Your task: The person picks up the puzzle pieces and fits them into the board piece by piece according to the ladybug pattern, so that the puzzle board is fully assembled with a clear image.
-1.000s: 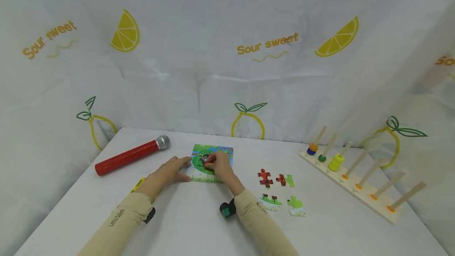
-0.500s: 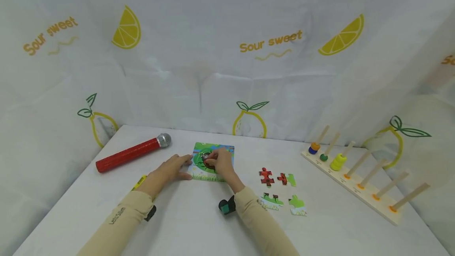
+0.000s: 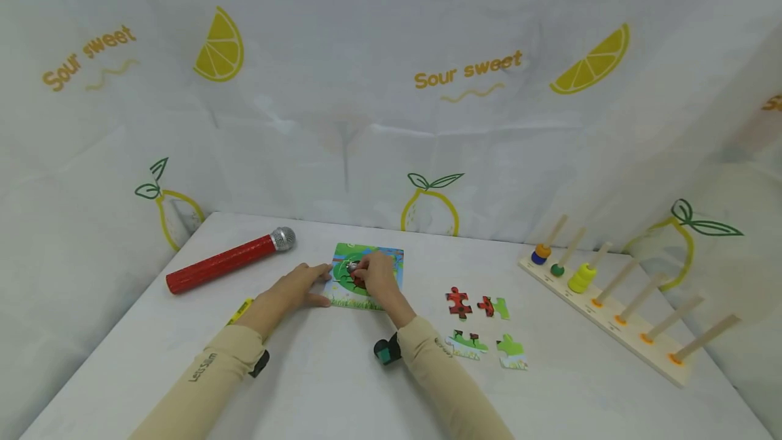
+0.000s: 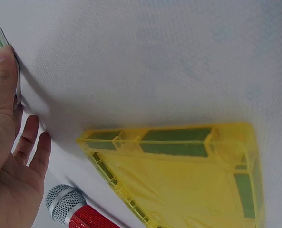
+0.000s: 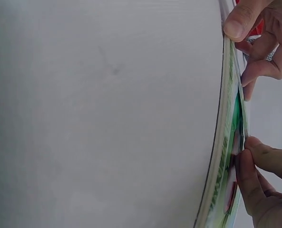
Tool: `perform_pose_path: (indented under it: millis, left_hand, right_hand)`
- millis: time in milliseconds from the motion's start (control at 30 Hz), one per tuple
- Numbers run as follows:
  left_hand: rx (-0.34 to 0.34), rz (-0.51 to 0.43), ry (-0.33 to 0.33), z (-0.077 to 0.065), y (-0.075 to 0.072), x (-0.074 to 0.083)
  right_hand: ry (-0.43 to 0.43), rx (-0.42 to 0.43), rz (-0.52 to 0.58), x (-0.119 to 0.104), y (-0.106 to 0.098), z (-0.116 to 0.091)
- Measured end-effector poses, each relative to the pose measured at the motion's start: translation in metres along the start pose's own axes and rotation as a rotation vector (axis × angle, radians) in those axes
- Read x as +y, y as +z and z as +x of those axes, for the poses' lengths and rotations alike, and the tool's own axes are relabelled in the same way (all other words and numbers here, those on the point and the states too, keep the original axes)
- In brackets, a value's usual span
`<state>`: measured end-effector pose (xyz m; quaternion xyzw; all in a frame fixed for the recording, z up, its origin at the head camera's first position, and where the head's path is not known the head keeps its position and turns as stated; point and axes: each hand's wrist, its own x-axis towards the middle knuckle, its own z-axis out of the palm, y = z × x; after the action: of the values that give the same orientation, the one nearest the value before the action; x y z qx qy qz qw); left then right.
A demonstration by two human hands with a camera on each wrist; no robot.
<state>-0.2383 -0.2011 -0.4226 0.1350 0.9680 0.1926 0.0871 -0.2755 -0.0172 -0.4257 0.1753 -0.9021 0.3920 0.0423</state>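
Note:
A jigsaw puzzle board (image 3: 351,303) with a ladybird picture lies on the white table. My left hand (image 3: 298,288) holds its left edge and near corner, the thumb at the front. Over the middle of the board, my right hand (image 3: 380,280) pinches a red ladybird puzzle piece (image 3: 360,282), mostly covered by the fingers. From the right wrist view, the right thumb and finger (image 5: 247,173) meet low at the board's surface. To the right lie several loose pieces, among them a red one (image 3: 458,303), a red-green one (image 3: 493,307) and green-white ones (image 3: 512,353).
A red toy microphone (image 3: 226,263) lies at the left. Beside the left wrist is a yellow transparent frame-like object (image 4: 188,178), mostly hidden by the forearm in the head view. A wooden peg rack (image 3: 605,318) with coloured beads stands at the right, before a lemon-print curtain (image 3: 342,87).
The right hand's fingers have shifted slightly over the ladybird, and the red piece shows lower among them. The left hand stays at the board's edge. The head view has shifted a little.

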Motion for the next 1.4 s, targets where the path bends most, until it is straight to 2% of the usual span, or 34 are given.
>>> perform_pose_path:
  millis: [200,500,600,733,833,933,1167,1400]
  left_hand:
    - [-0.003,-0.021,-0.004,0.000,0.000,0.000]
    - [-0.005,-0.029,-0.010,-0.003,-0.003,0.004]
    - [-0.006,-0.028,-0.012,-0.005,-0.004,0.005]
    - [-0.007,-0.028,-0.018,-0.005,-0.004,0.005]
    - [-0.013,-0.025,-0.025,-0.004,-0.004,0.005]
    - [-0.017,-0.021,-0.040,-0.002,-0.004,0.005]
    - [-0.021,-0.029,-0.053,-0.001,-0.003,0.005]
    - [-0.020,-0.029,-0.052,-0.001,-0.001,0.002]
  right_hand:
    - [-0.014,0.018,-0.006,0.000,0.001,-0.001]
    - [-0.047,0.056,0.061,0.005,0.000,-0.001]
    - [-0.080,0.075,0.142,0.005,0.001,-0.001]
    - [-0.101,0.048,0.291,0.006,0.005,0.001]
    - [-0.092,0.014,0.324,0.007,0.005,0.003]
    - [-0.091,-0.016,0.294,0.006,0.003,0.004]
    - [-0.136,-0.135,0.110,0.001,-0.005,0.010]
    - [-0.170,-0.111,0.114,0.002,-0.003,0.008]
